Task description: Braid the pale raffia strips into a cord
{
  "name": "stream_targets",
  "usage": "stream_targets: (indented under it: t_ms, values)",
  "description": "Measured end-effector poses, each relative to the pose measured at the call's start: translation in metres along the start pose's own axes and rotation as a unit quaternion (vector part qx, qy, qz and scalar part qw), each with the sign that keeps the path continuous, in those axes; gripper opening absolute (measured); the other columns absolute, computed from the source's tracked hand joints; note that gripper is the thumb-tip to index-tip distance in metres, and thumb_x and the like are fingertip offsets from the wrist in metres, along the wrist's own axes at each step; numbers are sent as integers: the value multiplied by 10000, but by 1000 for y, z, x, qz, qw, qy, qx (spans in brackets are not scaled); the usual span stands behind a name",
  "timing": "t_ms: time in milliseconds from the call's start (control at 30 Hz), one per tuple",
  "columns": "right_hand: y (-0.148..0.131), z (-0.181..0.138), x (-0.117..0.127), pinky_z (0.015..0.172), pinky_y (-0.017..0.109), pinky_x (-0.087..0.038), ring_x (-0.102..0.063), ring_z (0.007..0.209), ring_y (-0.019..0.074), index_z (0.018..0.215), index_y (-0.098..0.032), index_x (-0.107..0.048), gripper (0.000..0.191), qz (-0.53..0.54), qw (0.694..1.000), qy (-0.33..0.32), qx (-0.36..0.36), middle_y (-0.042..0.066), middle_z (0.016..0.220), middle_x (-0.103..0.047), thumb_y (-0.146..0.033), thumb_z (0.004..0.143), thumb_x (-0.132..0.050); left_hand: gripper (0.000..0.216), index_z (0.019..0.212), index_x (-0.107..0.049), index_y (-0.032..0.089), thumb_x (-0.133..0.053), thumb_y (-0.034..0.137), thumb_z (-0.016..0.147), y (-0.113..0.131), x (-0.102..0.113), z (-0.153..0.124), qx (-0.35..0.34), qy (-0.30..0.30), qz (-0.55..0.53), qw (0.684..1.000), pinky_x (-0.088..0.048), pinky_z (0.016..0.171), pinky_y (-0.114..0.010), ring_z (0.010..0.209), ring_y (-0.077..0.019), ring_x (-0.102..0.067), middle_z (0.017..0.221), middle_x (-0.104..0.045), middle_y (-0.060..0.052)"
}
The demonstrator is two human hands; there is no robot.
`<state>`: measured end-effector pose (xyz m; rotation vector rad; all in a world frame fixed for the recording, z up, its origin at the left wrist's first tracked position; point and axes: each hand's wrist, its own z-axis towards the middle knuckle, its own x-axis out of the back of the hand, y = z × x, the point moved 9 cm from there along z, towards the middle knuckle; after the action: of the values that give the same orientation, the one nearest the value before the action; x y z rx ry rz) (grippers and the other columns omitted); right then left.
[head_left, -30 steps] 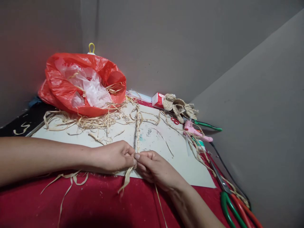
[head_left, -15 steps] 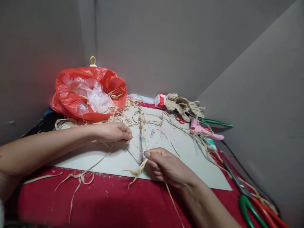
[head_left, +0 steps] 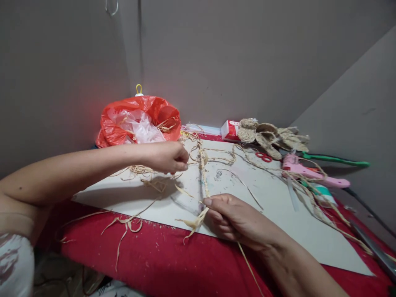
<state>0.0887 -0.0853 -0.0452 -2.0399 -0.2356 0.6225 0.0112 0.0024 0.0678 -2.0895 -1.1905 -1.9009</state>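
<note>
My right hand (head_left: 236,218) is closed in a pinch on the near end of a plaited straw braid (head_left: 203,171). The braid runs away from me across a white board (head_left: 272,206), and loose strand ends hang below my fingers over the red cloth. My left hand (head_left: 168,156) hovers over the board, left of the braid, fingers pinched together above a heap of loose straw strands (head_left: 145,171). What it holds is too thin to make out. Both forearms reach in from the near edge.
A red plastic bag (head_left: 139,119) with clear plastic sits at the back left. Woven straw pieces (head_left: 269,136), a red-and-white box (head_left: 229,130), a pink glue gun (head_left: 309,173), small red scissors (head_left: 262,156) and green-handled tool (head_left: 334,159) lie at the right. Grey walls close the corner.
My left hand has left the braid end and moved back and left over the loose straw. My right hand keeps its pinch on the braid. The view has shifted left.
</note>
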Motion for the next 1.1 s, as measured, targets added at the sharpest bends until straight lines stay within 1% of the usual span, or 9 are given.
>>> stream_targets:
  t_ms: [133, 200, 333, 467, 633, 733, 867, 967, 1100]
  values:
    - [-2, -1, 0, 337, 170, -73, -138, 349, 17, 520, -180, -380, 476, -3, 1000, 0, 3, -105, 397, -271, -497, 782, -621, 284, 575, -550, 159, -528, 300, 820, -9, -37, -20, 51, -150, -5, 987, -326, 503, -245, 449, -99, -462, 510, -563, -4]
    - [-2, -1, 0, 332, 172, -75, -145, 342, 16, 513, -181, -382, 483, -5, 1000, 1, 2, -103, 393, -278, -507, 766, -633, 294, 530, -553, 165, -576, 309, 785, -11, -47, -27, 70, -171, 37, 982, -304, 493, -250, 419, -98, -422, 473, -551, -2]
    - [-2, -1, 1, 334, 170, -73, -138, 345, 16, 516, -181, -383, 485, -6, 1000, 3, -5, -105, 395, -267, -519, 760, -632, 304, 483, -580, 170, -692, 373, 680, -11, -54, -30, 90, -148, 110, 979, -257, 475, -256, 408, -103, -352, 431, -517, 1]
    - [1, -3, 5, 338, 167, -59, -96, 357, 19, 521, -187, -377, 494, 1, 1000, 9, -16, -117, 392, -204, -541, 746, -639, 211, 554, -650, 175, -699, 350, 663, -21, -62, -30, 108, -154, 117, 975, -261, 492, -255, 421, -110, -365, 425, -510, 9]
    - [8, -3, 8, 344, 169, -56, -94, 365, 25, 518, -190, -379, 496, -1, 999, 14, -36, -113, 397, -187, -551, 738, -638, 247, 528, -630, 158, -658, 347, 684, -42, -54, -41, 140, -108, 90, 980, -269, 514, -268, 421, -108, -359, 422, -498, -3]
    - [9, -3, 8, 346, 172, -61, -98, 366, 29, 516, -192, -380, 492, -6, 999, 14, -40, -110, 397, -189, -551, 737, -634, 239, 565, -617, 156, -631, 349, 705, -49, -44, -65, 169, -88, 61, 980, -265, 504, -259, 433, -99, -370, 472, -527, -4]
    - [6, -4, 8, 341, 167, -54, -92, 364, 28, 511, -196, -369, 500, -20, 999, 22, -33, -110, 397, -180, -564, 721, -634, 220, 610, -593, 160, -634, 350, 712, -49, -29, -114, 231, -1, 85, 969, -243, 485, -247, 462, -87, -382, 548, -552, -8]
    - [4, -4, 9, 342, 160, -52, -84, 372, 26, 513, -194, -367, 497, -20, 999, 26, -30, -113, 408, -175, -551, 726, -638, 182, 685, -613, 169, -589, 338, 748, -47, -35, -147, 279, 24, 113, 953, -241, 485, -244, 485, -93, -407, 620, -583, -24]
    - [3, -4, 9, 344, 154, -58, -96, 379, 25, 516, -190, -362, 501, -21, 999, 26, -22, -109, 416, -190, -545, 724, -647, 148, 715, -614, 165, -521, 261, 778, -54, -52, -166, 324, 20, 166, 931, -265, 517, -248, 550, -129, -463, 683, -611, -56]
